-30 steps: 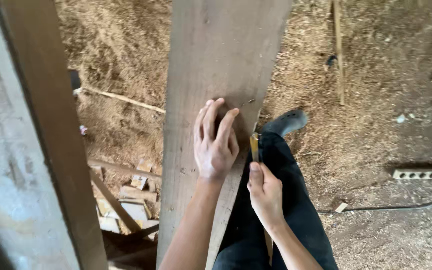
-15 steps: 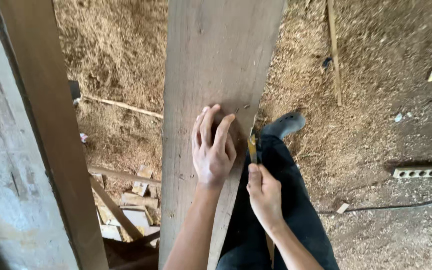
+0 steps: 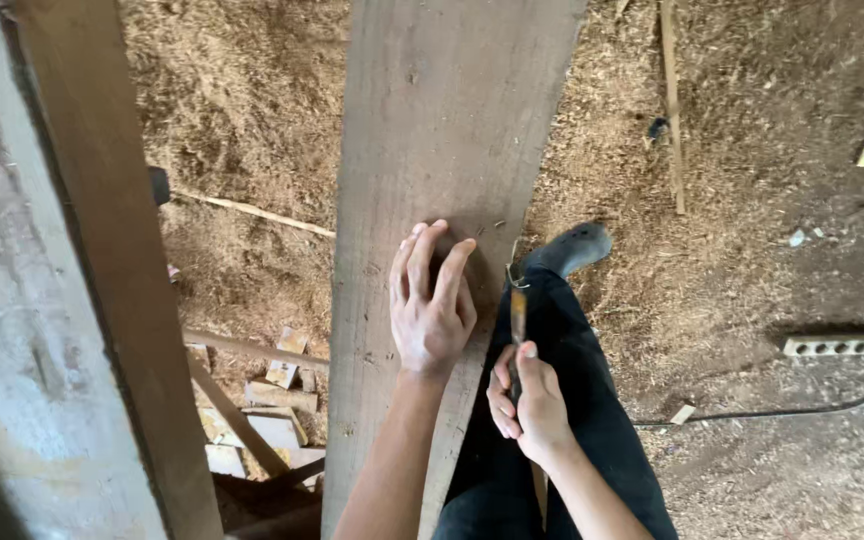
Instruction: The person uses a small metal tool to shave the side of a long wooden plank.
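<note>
Weathered grey plank [image 3: 432, 150] running centre frame toward twelve o'clock. Left hand [image 3: 432, 305] flat on it, fingers spread. Right hand [image 3: 524, 405] at four o'clock, closed around a thin hooked tool [image 3: 517, 310] at the plank's edge. Advised: firm downward pressure, tool tight to edge, fingers clear.

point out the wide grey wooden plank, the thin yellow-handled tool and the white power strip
wide grey wooden plank [image 3: 447, 110], head view, bare upper face
thin yellow-handled tool [image 3: 518, 315], head view, shaft above right hand
white power strip [image 3: 836, 346], head view, socket face
</note>
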